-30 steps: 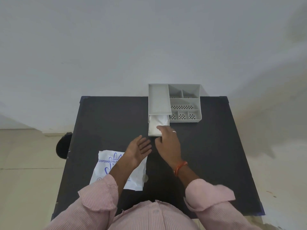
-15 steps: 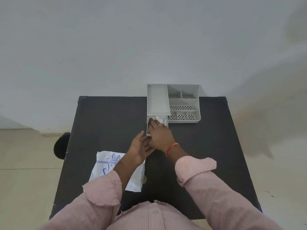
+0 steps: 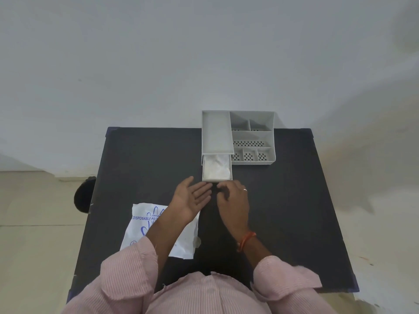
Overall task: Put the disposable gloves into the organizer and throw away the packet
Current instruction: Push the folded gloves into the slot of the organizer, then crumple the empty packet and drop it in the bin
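Pale grey wall (image 3: pixel 204 53) up top, beige floor (image 3: pixel 34 223) either side, and a black surface (image 3: pixel 283 211) runs out from the person in the pink striped shirt (image 3: pixel 204 295). At its far edge sits the grey organizer (image 3: pixel 251 138), its drawer (image 3: pixel 217 177) pulled out toward us, and yes, the disposable gloves (image 3: pixel 216 167) lie inside it, a crumpled white wad. On the near left the printed packet (image 3: pixel 140 225) lies flat, partly under the left forearm. Both hands hover just in front of the drawer, close together but apart: left hand (image 3: pixel 191 197) palm up, fingers straight; right hand (image 3: pixel 233 199) fingers loosely curled, nothing visible in them. Orange bracelet (image 3: pixel 246 240), silver ring (image 3: pixel 245 189).
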